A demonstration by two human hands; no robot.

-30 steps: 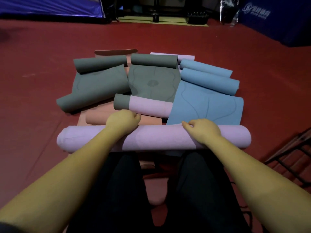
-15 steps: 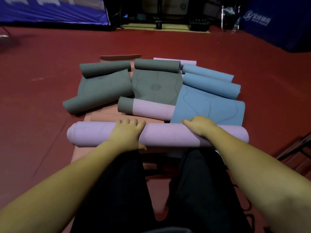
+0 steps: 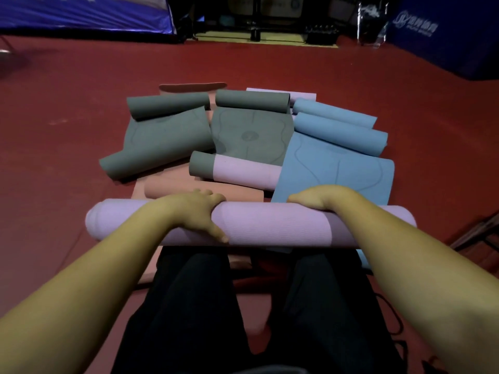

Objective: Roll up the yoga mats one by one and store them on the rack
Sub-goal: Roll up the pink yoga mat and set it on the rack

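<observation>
A rolled pink yoga mat (image 3: 270,225) lies crosswise in front of my knees. My left hand (image 3: 199,211) grips it left of centre, fingers curled over the far side and thumb stretched along the near side. My right hand (image 3: 316,198) wraps over the top right of centre, its fingers hidden behind the roll. Beyond lie partly rolled mats: two grey ones (image 3: 167,136) (image 3: 251,130), a blue one (image 3: 337,163), a salmon one (image 3: 172,184) and a pink-and-grey roll (image 3: 237,171).
Red floor (image 3: 67,144) surrounds the pile. A dark metal rack (image 3: 480,233) pokes in at the right edge. Blue banners (image 3: 445,33) and dark equipment (image 3: 270,20) stand along the far wall. My dark-trousered legs (image 3: 189,306) fill the foreground.
Both hands have shifted from pressing on top of the pink roll to wrapping round it. The roll has come closer to me and looks slightly raised.
</observation>
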